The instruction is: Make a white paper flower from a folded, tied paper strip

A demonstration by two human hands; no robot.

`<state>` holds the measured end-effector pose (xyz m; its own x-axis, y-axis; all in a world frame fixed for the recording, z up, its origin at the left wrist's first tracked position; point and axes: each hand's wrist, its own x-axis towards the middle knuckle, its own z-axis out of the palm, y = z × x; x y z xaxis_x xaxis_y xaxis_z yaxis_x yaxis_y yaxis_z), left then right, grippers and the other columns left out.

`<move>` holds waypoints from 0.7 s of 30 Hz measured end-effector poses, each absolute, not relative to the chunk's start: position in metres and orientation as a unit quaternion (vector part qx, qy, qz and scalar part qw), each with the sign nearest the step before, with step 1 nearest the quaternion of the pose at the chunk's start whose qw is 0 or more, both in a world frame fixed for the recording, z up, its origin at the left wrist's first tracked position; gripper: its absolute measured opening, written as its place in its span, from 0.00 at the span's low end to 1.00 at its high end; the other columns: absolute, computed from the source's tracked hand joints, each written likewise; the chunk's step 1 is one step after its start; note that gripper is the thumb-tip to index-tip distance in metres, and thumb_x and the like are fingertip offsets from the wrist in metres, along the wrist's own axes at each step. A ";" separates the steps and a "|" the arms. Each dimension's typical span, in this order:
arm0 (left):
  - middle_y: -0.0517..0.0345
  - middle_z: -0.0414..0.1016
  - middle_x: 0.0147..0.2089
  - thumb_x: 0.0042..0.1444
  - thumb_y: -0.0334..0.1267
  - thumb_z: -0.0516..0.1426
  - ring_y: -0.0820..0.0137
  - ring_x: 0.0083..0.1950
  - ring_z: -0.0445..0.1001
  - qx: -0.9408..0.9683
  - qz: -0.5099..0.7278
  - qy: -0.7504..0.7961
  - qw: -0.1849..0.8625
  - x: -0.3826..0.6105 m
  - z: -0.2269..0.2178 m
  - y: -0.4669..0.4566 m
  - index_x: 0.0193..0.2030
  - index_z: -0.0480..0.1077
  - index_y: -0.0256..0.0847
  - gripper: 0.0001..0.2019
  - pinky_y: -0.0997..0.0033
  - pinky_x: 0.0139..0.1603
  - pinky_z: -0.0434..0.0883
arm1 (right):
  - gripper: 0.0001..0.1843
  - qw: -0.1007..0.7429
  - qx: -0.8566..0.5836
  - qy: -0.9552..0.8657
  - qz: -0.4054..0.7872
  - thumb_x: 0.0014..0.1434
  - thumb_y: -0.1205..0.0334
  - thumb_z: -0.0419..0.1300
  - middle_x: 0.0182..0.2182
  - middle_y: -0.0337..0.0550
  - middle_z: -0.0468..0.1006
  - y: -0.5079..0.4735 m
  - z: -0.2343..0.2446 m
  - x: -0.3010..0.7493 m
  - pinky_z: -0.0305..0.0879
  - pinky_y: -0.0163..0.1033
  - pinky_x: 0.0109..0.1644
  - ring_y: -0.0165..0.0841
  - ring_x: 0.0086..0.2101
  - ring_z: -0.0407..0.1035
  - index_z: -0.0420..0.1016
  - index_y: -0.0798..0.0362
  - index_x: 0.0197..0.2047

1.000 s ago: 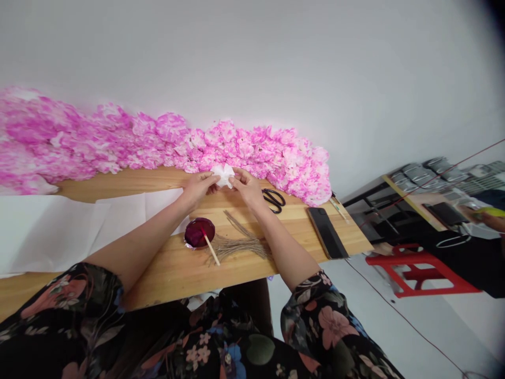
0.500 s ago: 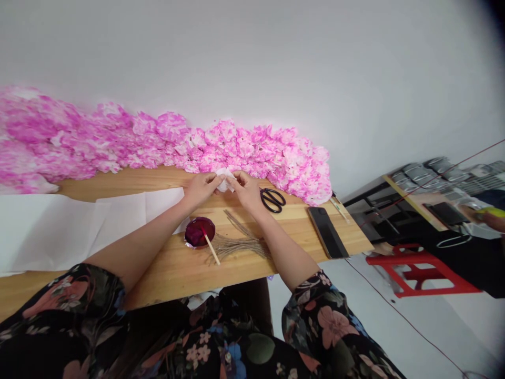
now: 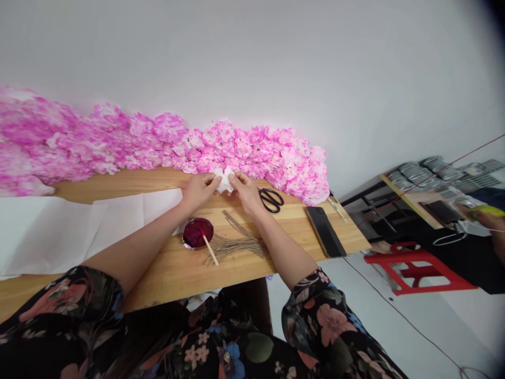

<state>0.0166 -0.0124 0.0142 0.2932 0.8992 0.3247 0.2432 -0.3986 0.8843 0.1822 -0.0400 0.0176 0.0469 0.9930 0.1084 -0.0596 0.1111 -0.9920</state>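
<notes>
A small white piece of thin paper [image 3: 224,181], crinkled at its edges, is pinched between both hands above the wooden table. My left hand [image 3: 200,189] is closed on its left side, and my right hand [image 3: 245,191] grips its right side. Right behind the hands runs a long heap of pink and white paper flowers [image 3: 221,145] against the wall. Black-handled scissors [image 3: 271,200] lie just right of my right hand. Nearer to me is a dish of dark magenta liquid [image 3: 193,233] with a wooden stick [image 3: 210,249] resting in it. Thin brown twine strands [image 3: 242,245] lie beside it.
White paper sheets [image 3: 51,231] cover the table's left side. A phone [image 3: 325,231] lies near the right edge, with a slim brush-like tool [image 3: 337,208] behind it. A red stool [image 3: 422,267] stands on the floor at right. Another person's hand [image 3: 497,231] shows at the far right.
The white paper between my fingers has been spread wider, its two upper corners now standing apart. Both hands stay in nearly the same place. The view has shifted slightly.
</notes>
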 end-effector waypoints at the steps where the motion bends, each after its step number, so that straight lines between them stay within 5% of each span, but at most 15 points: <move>1: 0.59 0.69 0.21 0.59 0.55 0.52 0.71 0.25 0.65 0.730 0.429 0.403 0.348 0.016 0.014 -0.013 0.21 0.66 0.41 0.22 0.70 0.28 0.57 | 0.23 0.550 -0.472 -0.508 0.465 0.54 0.37 0.67 0.28 0.35 0.73 -0.040 0.018 0.183 0.65 0.36 0.33 0.29 0.28 0.66 0.72 0.50 0.34; 13: 0.62 0.65 0.22 0.60 0.53 0.56 0.71 0.27 0.63 0.702 0.456 0.441 0.323 0.016 0.012 -0.012 0.26 0.65 0.42 0.19 0.71 0.29 0.57 | 0.18 0.503 -0.515 -0.640 0.268 0.62 0.44 0.60 0.30 0.38 0.77 -0.050 0.029 0.178 0.65 0.38 0.39 0.32 0.32 0.69 0.75 0.51 0.34; 21: 0.61 0.69 0.23 0.56 0.55 0.57 0.71 0.25 0.66 0.628 0.494 0.420 0.431 0.021 0.009 -0.009 0.29 0.67 0.42 0.18 0.71 0.28 0.61 | 0.22 0.583 -0.486 -0.514 0.400 0.57 0.39 0.65 0.29 0.36 0.74 -0.040 0.017 0.181 0.66 0.37 0.36 0.31 0.30 0.67 0.72 0.50 0.36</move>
<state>0.0211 -0.0093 0.0093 0.1597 0.9528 0.2582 0.1003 -0.2758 0.9560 0.1810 -0.0399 0.0170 0.1508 0.9658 0.2108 0.0332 0.2081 -0.9775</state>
